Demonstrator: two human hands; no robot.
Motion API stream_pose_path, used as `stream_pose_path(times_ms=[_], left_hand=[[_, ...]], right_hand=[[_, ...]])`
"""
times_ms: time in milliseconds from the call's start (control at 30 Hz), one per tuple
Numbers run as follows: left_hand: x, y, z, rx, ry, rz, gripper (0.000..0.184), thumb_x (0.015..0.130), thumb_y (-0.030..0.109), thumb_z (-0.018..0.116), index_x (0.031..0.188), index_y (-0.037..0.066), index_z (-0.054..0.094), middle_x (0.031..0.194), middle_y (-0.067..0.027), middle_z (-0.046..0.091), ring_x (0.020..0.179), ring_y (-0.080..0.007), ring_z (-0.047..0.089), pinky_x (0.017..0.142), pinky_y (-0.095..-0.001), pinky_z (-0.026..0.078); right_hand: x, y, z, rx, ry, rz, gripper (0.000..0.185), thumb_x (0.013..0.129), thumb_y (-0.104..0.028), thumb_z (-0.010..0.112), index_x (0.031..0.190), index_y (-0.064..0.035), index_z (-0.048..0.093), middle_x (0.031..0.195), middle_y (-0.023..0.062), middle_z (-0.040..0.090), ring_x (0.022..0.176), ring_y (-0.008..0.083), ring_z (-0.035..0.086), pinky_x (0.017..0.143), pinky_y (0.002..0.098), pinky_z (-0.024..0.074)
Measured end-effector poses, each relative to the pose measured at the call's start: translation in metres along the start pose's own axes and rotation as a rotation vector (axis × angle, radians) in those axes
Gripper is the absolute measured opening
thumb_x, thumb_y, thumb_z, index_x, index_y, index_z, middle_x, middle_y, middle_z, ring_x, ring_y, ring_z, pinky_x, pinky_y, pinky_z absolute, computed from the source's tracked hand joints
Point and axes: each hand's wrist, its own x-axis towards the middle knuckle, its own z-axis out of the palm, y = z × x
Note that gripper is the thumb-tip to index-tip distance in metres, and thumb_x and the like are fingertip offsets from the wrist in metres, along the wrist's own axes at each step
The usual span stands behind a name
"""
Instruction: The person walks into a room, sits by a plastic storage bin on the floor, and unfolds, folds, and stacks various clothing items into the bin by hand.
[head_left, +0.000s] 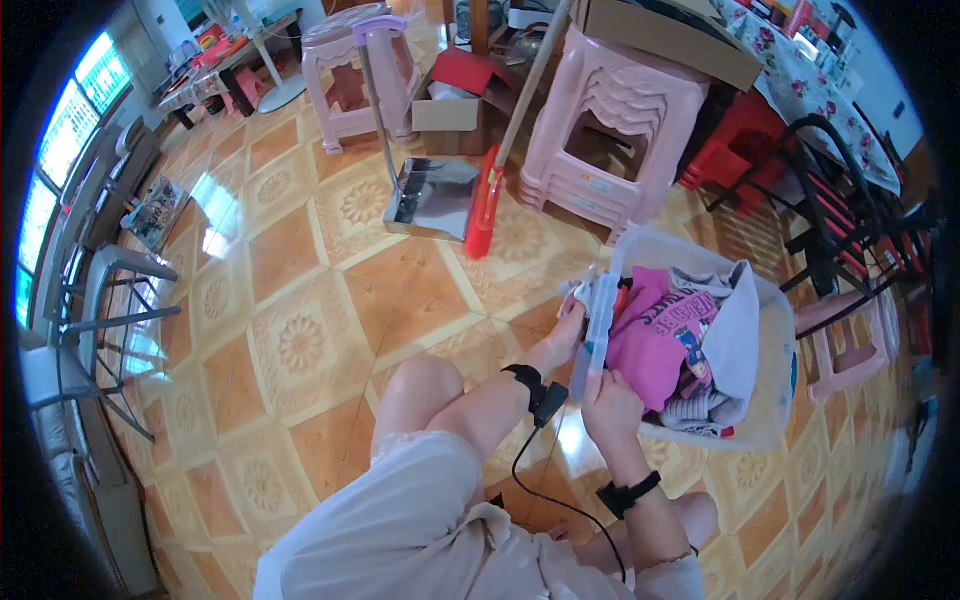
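on the tiled floor [300, 345], ahead of the person and off toward their right, sits a clear plastic storage bin [775, 405] with a pink printed t-shirt [650, 345] and some light grey cloth [737, 345] heaped inside. main worry imo: both hands are on the same side of it, so a hard pull or push there could tip or slide the bin, since nothing seems to be bracing the far side. the grey cloth rides up near the far rim, so it could flop out if the bin jolts.

pose-wise, the right hand [612, 405] is at the near corner, fingers bunched together and seemingly pinching the rim, wrist fairly straight. the left hand [568, 325] reaches along the outside of the wall, fingers closed around something crumpled and whitish [583, 293]; too blurry to say what, or how each finger sits.

also, a black cable [530, 490] loops down from the left wrist band [527, 380] between the forearms, so a wide arm swing could snag it. further out, the stacked pink plastic stools [600, 130] stand close behind the bin, so shoving it that way might bump them.
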Motion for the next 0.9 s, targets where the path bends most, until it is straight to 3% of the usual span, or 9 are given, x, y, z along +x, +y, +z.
stream_pose_path(times_ms=[67, 167, 400, 533, 600, 667, 733, 833, 900], left_hand=[[-0.012, -0.013, -0.011, -0.01, -0.018, -0.141, 0.051, 0.108, 0.057, 0.039, 0.147, 0.024, 0.045, 0.12, -0.0007, 0.065, 0.104, -0.0156, 0.061, 0.085, -0.0384, 0.053], [-0.042, -0.038, -0.028, 0.351, -0.115, -0.257, 0.037, 0.112, 0.029, 0.036, 0.148, 0.021, 0.036, 0.105, -0.0046, 0.061, 0.084, -0.0146, 0.059, 0.074, -0.0335, 0.052], [-0.124, -0.13, -0.015, 0.153, -0.426, -0.623, 0.044, 0.111, 0.036, 0.037, 0.142, 0.007, 0.048, 0.124, -0.0125, 0.065, 0.106, -0.0284, 0.065, 0.098, -0.0461, 0.053], [-0.1, -0.067, 0.016, 0.343, -0.279, -0.525, 0.067, 0.107, 0.065, 0.032, 0.13, 0.01, 0.061, 0.122, -0.0119, 0.07, 0.107, -0.0264, 0.068, 0.098, -0.0494, 0.055], [-0.081, -0.085, 0.001, -0.054, -0.121, -0.254, 0.063, 0.108, 0.057, 0.029, 0.125, 0.008, 0.064, 0.108, -0.0108, 0.071, 0.094, -0.0284, 0.07, 0.084, -0.0477, 0.06], [-0.107, -0.034, 0.016, -0.2, -0.092, -0.254, 0.05, 0.108, 0.047, 0.037, 0.119, 0.008, 0.065, 0.102, -0.0093, 0.071, 0.091, -0.0265, 0.07, 0.078, -0.0459, 0.059], [-0.08, -0.051, -0.016, -0.061, -0.003, -0.203, 0.039, 0.107, 0.04, 0.042, 0.113, 0.009, 0.064, 0.099, -0.0089, 0.07, 0.087, -0.0239, 0.069, 0.073, -0.0435, 0.058], [-0.052, -0.035, -0.005, -0.177, -0.087, -0.192, 0.034, 0.107, 0.039, 0.043, 0.109, 0.012, 0.064, 0.095, -0.0076, 0.068, 0.083, -0.0223, 0.066, 0.069, -0.0421, 0.056], [-0.026, -0.024, 0.005, -0.034, -0.098, -0.171, 0.034, 0.108, 0.039, 0.041, 0.112, 0.013, 0.063, 0.095, -0.0072, 0.067, 0.084, -0.0224, 0.066, 0.07, -0.0424, 0.055]], right_hand=[[0.019, 0.0, -0.001, -0.02, 0.015, 0.07, 0.048, 0.107, -0.038, 0.041, 0.088, -0.003, 0.068, 0.087, 0.0202, 0.068, 0.08, 0.0432, 0.069, 0.073, 0.0554, 0.0553], [0.061, 0.006, -0.008, -0.009, -0.025, 0.217, 0.054, 0.108, -0.042, 0.037, 0.093, -0.0023, 0.071, 0.09, 0.0238, 0.072, 0.084, 0.0455, 0.071, 0.076, 0.0563, 0.0559], [0.131, 0.039, 0.004, -0.02, 0.061, 0.312, 0.062, 0.108, -0.046, 0.031, 0.094, -0.0026, 0.073, 0.093, 0.0247, 0.073, 0.09, 0.045, 0.071, 0.082, 0.0588, 0.0556], [0.123, 0.069, 0.006, 0.017, 0.053, 0.09, 0.057, 0.109, -0.042, 0.035, 0.098, -0.0039, 0.076, 0.095, 0.0237, 0.074, 0.093, 0.041, 0.072, 0.085, 0.0532, 0.0556], [0.11, 0.091, -0.016, 0.284, 0.1, 0.143, 0.053, 0.11, -0.039, 0.039, 0.101, -0.0039, 0.077, 0.096, 0.0213, 0.076, 0.092, 0.0363, 0.074, 0.083, 0.0469, 0.0563], [0.084, 0.136, -0.031, 0.566, 0.298, 0.154, 0.053, 0.111, -0.039, 0.041, 0.1, -0.0029, 0.078, 0.095, 0.016, 0.078, 0.089, 0.0258, 0.075, 0.079, 0.0386, 0.0565], [0.054, 0.198, -0.056, 0.727, 0.44, 0.258, 0.045, 0.108, -0.03, 0.043, 0.1, -0.004, 0.078, 0.095, 0.0127, 0.078, 0.083, 0.0154, 0.073, 0.075, 0.0328, 0.0556], [0.013, 0.289, -0.09, 0.191, 0.481, 0.562, 0.05, 0.102, -0.04, 0.042, 0.102, -0.0055, 0.078, 0.1, 0.0178, 0.077, 0.093, 0.0374, 0.073, 0.083, 0.0485, 0.0543], [-0.017, 0.329, -0.092, -0.028, 0.393, 0.664, 0.052, 0.101, -0.044, 0.041, 0.103, -0.0069, 0.078, 0.102, 0.0191, 0.076, 0.097, 0.0415, 0.071, 0.086, 0.0509, 0.0532]])
